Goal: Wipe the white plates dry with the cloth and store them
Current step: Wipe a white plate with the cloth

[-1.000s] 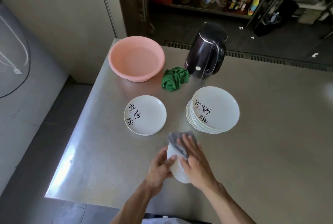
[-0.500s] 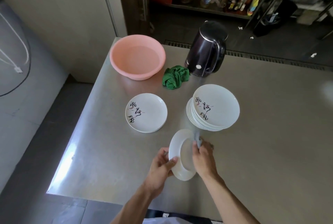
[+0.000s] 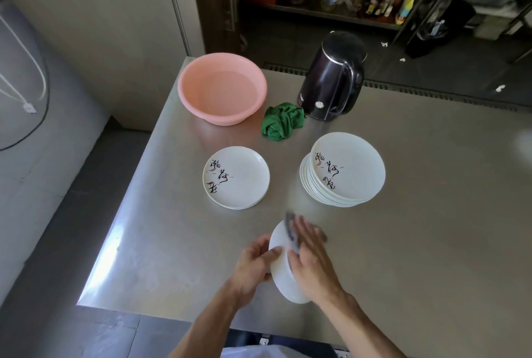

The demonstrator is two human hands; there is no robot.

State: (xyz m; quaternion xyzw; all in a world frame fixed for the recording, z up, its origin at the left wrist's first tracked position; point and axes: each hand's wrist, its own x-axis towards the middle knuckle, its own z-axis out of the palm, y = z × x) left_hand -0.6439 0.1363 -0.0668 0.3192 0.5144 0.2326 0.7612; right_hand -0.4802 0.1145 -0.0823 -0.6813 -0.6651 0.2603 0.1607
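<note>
**White plate held on edge, cloth pressed to it**

A white plate (image 3: 283, 280) is held tilted on its edge above the steel table (image 3: 431, 213), between the two hands. It is gripped at its rim by the left hand (image 3: 256, 264), with the thumb laid on the near face and the fingers curled behind. A grey cloth (image 3: 290, 228) is pressed against the other side of the plate by the right hand (image 3: 312, 260). Its fingers are seen stretched out fairly flat over the cloth, though they are blurred, and a fold of cloth shows beyond the fingertips.

Just ahead of the left hand, a low pile of plates (image 3: 236, 178) with black brush lettering is set flat on the table. Ahead of the right hand and slightly to its outer side, a tall stack of plates (image 3: 345, 169) with the same lettering is found, leaning a little. Neither pile is touched by a hand.

Farther ahead, beyond both piles, a crumpled green cloth (image 3: 282, 121) lies between a pink basin (image 3: 221, 87) and a dark kettle (image 3: 331, 78). The green cloth is seen just beside the kettle's base.
</note>
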